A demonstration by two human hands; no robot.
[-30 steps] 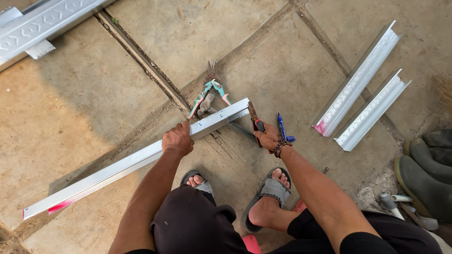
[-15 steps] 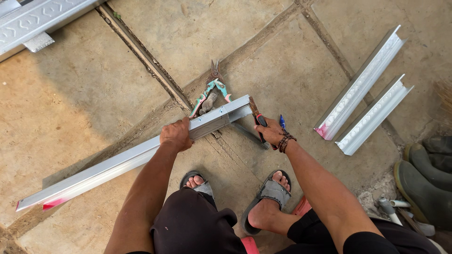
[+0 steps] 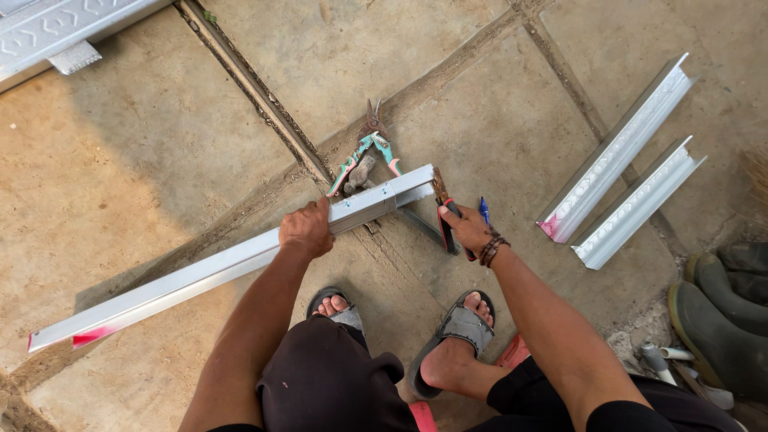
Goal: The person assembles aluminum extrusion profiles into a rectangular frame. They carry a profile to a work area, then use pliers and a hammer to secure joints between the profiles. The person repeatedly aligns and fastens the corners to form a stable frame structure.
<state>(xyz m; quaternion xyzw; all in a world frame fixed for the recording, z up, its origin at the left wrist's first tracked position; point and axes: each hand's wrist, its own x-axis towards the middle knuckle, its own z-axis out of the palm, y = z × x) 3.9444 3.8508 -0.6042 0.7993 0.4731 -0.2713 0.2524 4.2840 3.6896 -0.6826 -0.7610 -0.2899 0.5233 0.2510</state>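
Crouched in sandals on the concrete floor [image 3: 160, 160], we press our left hand [image 3: 306, 230], fingers curled, down over the long metal channel [image 3: 232, 264] lying slantwise across the slabs, while our right hand [image 3: 468, 230] closes around a dark red-marked tool [image 3: 442, 210] at the channel's cut end. We judge the channel could skid or the sharp end nick our right hand if the left hand's pressure eases. Beyond lie the tin snips [image 3: 364, 156], crowding that end, and two short channel offcuts [image 3: 624, 172] toward the floor's right edge.
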